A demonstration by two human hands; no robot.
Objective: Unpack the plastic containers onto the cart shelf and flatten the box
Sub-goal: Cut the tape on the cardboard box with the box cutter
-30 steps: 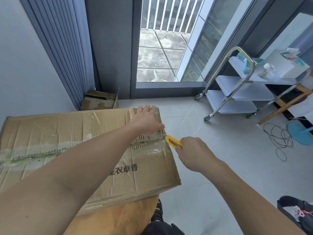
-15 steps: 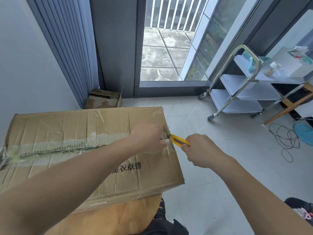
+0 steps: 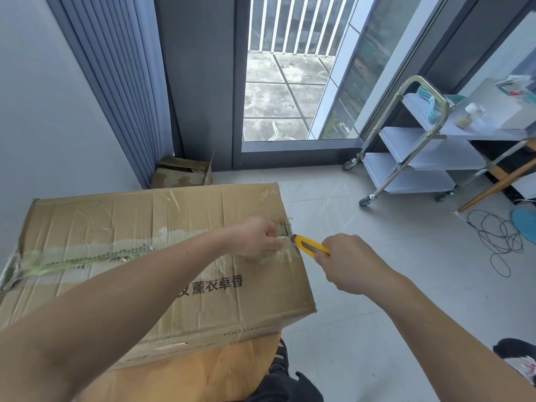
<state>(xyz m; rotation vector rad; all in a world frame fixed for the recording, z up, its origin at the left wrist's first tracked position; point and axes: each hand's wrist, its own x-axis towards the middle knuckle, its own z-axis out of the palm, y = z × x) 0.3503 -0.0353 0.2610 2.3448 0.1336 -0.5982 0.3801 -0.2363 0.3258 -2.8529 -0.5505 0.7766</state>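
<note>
A large taped cardboard box (image 3: 116, 227) lies closed on a round wooden table (image 3: 203, 372), with printed characters on its near flap. My left hand (image 3: 255, 239) pinches the loose tape at the right end of the box's centre seam. My right hand (image 3: 348, 262) grips a yellow utility knife (image 3: 310, 246), whose tip touches the tape at the box's right edge, right next to my left fingers. The three-shelf cart (image 3: 417, 149) stands at the right by the glass door. The box's contents are hidden.
A small open cardboard box (image 3: 182, 174) sits on the floor in the far corner. A coiled cable (image 3: 499, 239) and a blue round base (image 3: 525, 224) lie on the floor at the right. The cart's top shelf holds hangers (image 3: 429, 97) and small items.
My left hand slid from lying flat on the box's top right corner down to the seam and closed on the tape. The knife moved in against the box's right edge.
</note>
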